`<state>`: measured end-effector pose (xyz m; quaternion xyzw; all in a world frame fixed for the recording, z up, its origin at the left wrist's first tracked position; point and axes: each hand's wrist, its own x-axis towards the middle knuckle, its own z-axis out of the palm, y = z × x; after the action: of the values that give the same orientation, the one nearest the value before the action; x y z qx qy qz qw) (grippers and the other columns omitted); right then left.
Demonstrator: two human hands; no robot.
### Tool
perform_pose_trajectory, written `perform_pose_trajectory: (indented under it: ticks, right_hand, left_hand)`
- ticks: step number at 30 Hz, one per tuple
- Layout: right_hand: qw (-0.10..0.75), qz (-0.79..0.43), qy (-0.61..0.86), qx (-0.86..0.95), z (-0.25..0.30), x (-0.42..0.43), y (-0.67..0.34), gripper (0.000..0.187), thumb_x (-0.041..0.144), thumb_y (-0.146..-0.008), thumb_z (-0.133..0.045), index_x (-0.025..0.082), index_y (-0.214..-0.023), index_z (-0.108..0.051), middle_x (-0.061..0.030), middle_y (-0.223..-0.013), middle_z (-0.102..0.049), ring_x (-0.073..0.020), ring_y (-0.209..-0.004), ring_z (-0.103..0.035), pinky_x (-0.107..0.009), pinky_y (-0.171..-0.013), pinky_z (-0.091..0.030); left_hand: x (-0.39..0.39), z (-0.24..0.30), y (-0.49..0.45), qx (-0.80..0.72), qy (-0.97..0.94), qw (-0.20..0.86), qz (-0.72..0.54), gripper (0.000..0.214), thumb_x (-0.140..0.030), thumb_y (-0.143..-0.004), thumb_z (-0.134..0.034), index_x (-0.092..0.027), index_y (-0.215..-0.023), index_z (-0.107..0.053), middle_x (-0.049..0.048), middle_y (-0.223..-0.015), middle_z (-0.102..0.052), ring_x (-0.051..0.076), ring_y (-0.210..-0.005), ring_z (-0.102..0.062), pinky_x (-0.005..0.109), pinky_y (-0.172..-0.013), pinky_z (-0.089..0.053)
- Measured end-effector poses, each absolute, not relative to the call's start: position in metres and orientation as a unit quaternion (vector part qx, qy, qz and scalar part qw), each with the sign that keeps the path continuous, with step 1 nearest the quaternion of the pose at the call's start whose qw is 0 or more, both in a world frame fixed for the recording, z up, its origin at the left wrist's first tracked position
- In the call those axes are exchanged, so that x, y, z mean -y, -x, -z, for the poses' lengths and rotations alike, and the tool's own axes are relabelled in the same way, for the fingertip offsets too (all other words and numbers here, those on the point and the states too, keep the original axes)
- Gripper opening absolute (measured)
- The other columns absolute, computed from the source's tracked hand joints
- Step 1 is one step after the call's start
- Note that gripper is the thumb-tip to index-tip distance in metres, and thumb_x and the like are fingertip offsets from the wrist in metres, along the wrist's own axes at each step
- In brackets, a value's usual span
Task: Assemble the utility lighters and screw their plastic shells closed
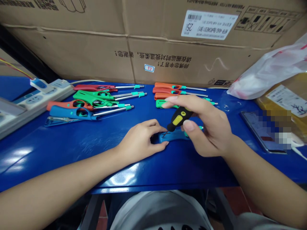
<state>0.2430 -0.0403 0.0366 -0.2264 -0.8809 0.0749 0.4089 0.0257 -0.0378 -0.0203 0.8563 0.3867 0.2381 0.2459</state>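
Note:
A blue long-nosed lighter [176,135] lies flat on the blue table, partly covered by my hands. My left hand [144,138] pinches its handle end between thumb and fingers. Above it, my right hand [206,124] grips a short black and yellow screwdriver [178,119], tilted with its thin shaft pointing down at the slot in the lighter's handle. Whether the tip is inside the slot I cannot tell. Just beyond my right hand lie several orange and red lighters [166,91], with a green lighter [165,103] partly hidden behind the fingers.
At the left, red, green, orange and blue lighters [72,112] lie beside a white power strip [35,99]. A large cardboard box [96,51] walls off the back. On the right are a phone [261,131], a plastic bag [263,73] and a taped parcel [285,95].

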Motion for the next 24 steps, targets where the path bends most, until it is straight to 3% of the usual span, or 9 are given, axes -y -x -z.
perform_pose_trajectory:
  ticks: [3,7,9,11,14,16,18,21,24]
  right_hand:
    - [0.403,-0.124,0.214,0.881,-0.0393,0.0430,-0.2420,0.048,0.012,-0.100,-0.049,0.021,-0.147,-0.048,-0.0097,-0.136,-0.067,-0.0217,-0.108,-0.070,-0.040,-0.093,-0.061]
    - [0.431,-0.010,0.214,0.877,-0.0399,0.0393,-0.2397,0.032,0.023,-0.092,-0.072,0.021,-0.122,-0.063,-0.0020,-0.099,-0.075,-0.0172,-0.082,-0.069,-0.032,-0.076,-0.061]
    - [0.438,0.029,0.216,0.872,-0.0400,0.0378,-0.2408,0.025,0.029,-0.091,-0.073,0.021,-0.113,-0.066,-0.0006,-0.088,-0.074,-0.0175,-0.078,-0.070,-0.031,-0.073,-0.060]
    - [0.432,0.016,0.214,0.876,-0.0408,0.0385,-0.2429,0.025,0.025,-0.097,-0.061,0.016,-0.120,-0.064,-0.0064,-0.101,-0.076,-0.0218,-0.097,-0.072,-0.036,-0.086,-0.061]
    - [0.403,-0.059,0.218,0.887,-0.0427,0.0417,-0.2448,0.042,0.016,-0.099,-0.047,0.012,-0.141,-0.053,-0.0122,-0.129,-0.071,-0.0236,-0.117,-0.069,-0.041,-0.101,-0.057]
    - [0.398,-0.075,0.228,0.885,-0.0432,0.0426,-0.2440,0.043,0.017,-0.100,-0.052,0.019,-0.142,-0.053,-0.0082,-0.125,-0.073,-0.0211,-0.105,-0.073,-0.038,-0.094,-0.061]
    - [0.417,-0.029,0.230,0.879,-0.0432,0.0420,-0.2421,0.035,0.026,-0.097,-0.065,0.024,-0.132,-0.061,-0.0039,-0.109,-0.077,-0.0207,-0.090,-0.075,-0.036,-0.081,-0.064]
    - [0.423,0.051,0.233,0.874,-0.0434,0.0409,-0.2406,0.032,0.039,-0.092,-0.074,0.025,-0.120,-0.067,-0.0018,-0.094,-0.078,-0.0210,-0.082,-0.076,-0.032,-0.073,-0.063]
    - [0.393,-0.002,0.253,0.884,-0.0446,0.0425,-0.2418,0.041,0.033,-0.102,-0.056,0.024,-0.142,-0.055,-0.0068,-0.120,-0.076,-0.0231,-0.103,-0.075,-0.035,-0.087,-0.063]
  left_hand:
    - [0.0375,0.0204,-0.0259,-0.394,-0.853,0.252,-0.231,0.024,-0.033,-0.087,-0.075,-0.023,-0.108,-0.075,0.0023,-0.100,-0.068,0.017,-0.081,-0.066,0.030,-0.069,-0.051]
    - [0.0370,0.0196,-0.0264,-0.390,-0.850,0.267,-0.233,0.022,-0.031,-0.086,-0.075,-0.024,-0.107,-0.075,0.0012,-0.098,-0.067,0.017,-0.082,-0.065,0.030,-0.071,-0.051]
    - [0.0370,0.0189,-0.0266,-0.389,-0.850,0.270,-0.231,0.020,-0.030,-0.086,-0.075,-0.023,-0.105,-0.075,0.0009,-0.096,-0.067,0.017,-0.083,-0.065,0.031,-0.072,-0.051]
    - [0.0371,0.0184,-0.0265,-0.393,-0.849,0.268,-0.228,0.020,-0.032,-0.086,-0.075,-0.023,-0.105,-0.075,0.0008,-0.094,-0.066,0.017,-0.080,-0.063,0.031,-0.070,-0.051]
    - [0.0372,0.0188,-0.0263,-0.394,-0.850,0.265,-0.226,0.026,-0.033,-0.087,-0.074,-0.023,-0.111,-0.075,0.0017,-0.098,-0.066,0.017,-0.080,-0.064,0.031,-0.070,-0.051]
    - [0.0371,0.0195,-0.0262,-0.391,-0.856,0.257,-0.219,0.030,-0.034,-0.088,-0.073,-0.024,-0.116,-0.074,0.0027,-0.101,-0.066,0.019,-0.083,-0.065,0.033,-0.073,-0.053]
    - [0.0369,0.0200,-0.0263,-0.387,-0.861,0.249,-0.215,0.031,-0.034,-0.088,-0.073,-0.023,-0.117,-0.074,0.0037,-0.102,-0.065,0.020,-0.085,-0.066,0.035,-0.076,-0.054]
    - [0.0368,0.0197,-0.0269,-0.382,-0.864,0.249,-0.214,0.027,-0.032,-0.089,-0.071,-0.023,-0.114,-0.074,0.0042,-0.103,-0.065,0.021,-0.087,-0.066,0.036,-0.080,-0.055]
    - [0.0367,0.0193,-0.0273,-0.378,-0.866,0.247,-0.215,0.029,-0.033,-0.089,-0.071,-0.023,-0.116,-0.073,0.0042,-0.102,-0.065,0.020,-0.087,-0.066,0.036,-0.080,-0.055]
